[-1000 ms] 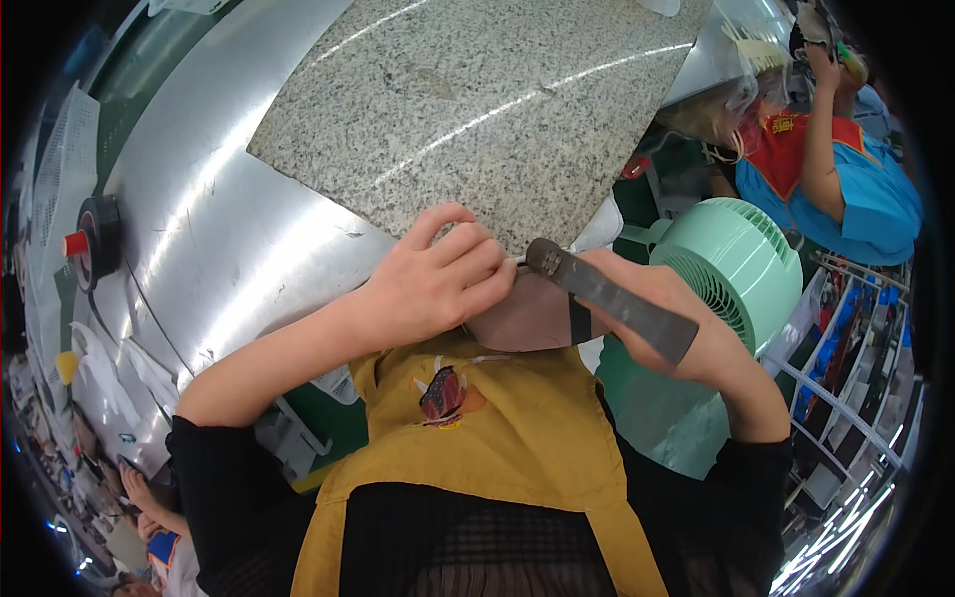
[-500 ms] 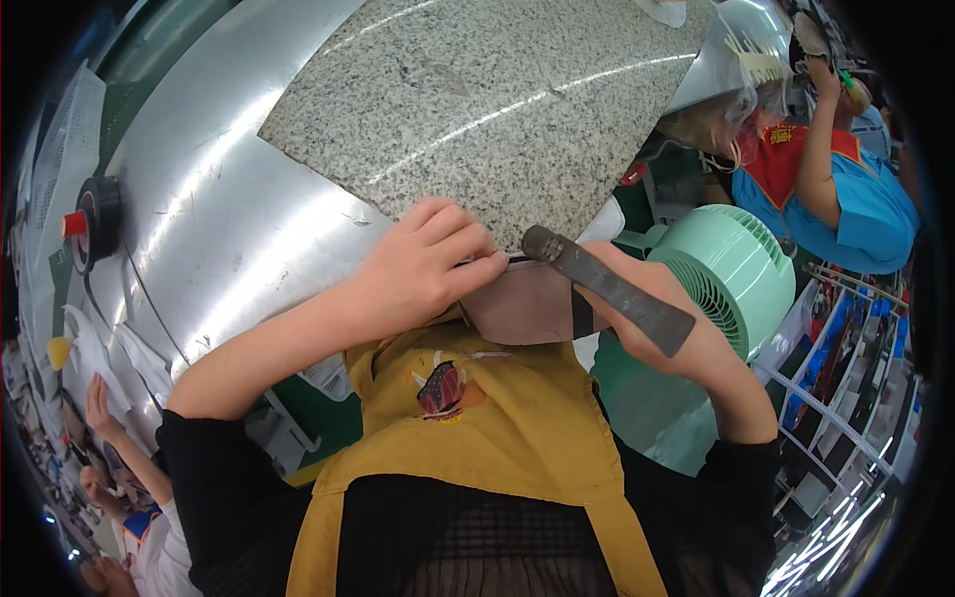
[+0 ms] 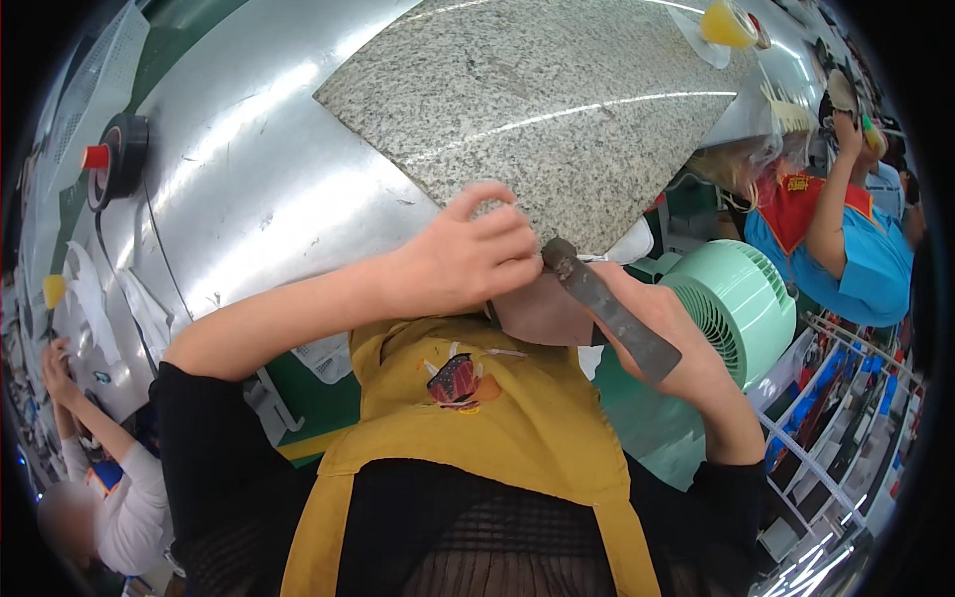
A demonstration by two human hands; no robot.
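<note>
- Now the left grip [image 3: 473, 257] pinches the upper edge of a brownish panel [image 3: 542, 313], index finger arched; its fingertips sit nearer the dark metal tool [image 3: 622, 323] than half a second ago.
- The right grip [image 3: 662, 308] stays curled about the tool, whose head lies across the hand; the fingertips are hidden beneath.
- That tool now slants more steeply: blunt and rounded at one end, flat and flaring at the other, its grey surface scuffed.
- The panel remains between both hands, just in front of the slab's near corner and above the apron; smooth, matte, softly curved. The dark band seen earlier at its right end is mostly covered.
- Mustard cloth, creased, with a dark red printed motif, makes up the apron [image 3: 477, 398].
- Speckled grey granite forms the slab [image 3: 537, 90], straight-edged and glossy under a streak of light; it has shifted rightward in the view.
- Under it spreads the tabletop [image 3: 269, 189], scratched, shiny metal.
- A mint-green plastic fan [image 3: 731, 308], round and slatted, stands beside the right forearm.
- A yellow roll [image 3: 728, 25] has come into view at the slab's far right.
- At far left, a white-sleeved co-worker [image 3: 134, 517] shows more fully than before.
</note>
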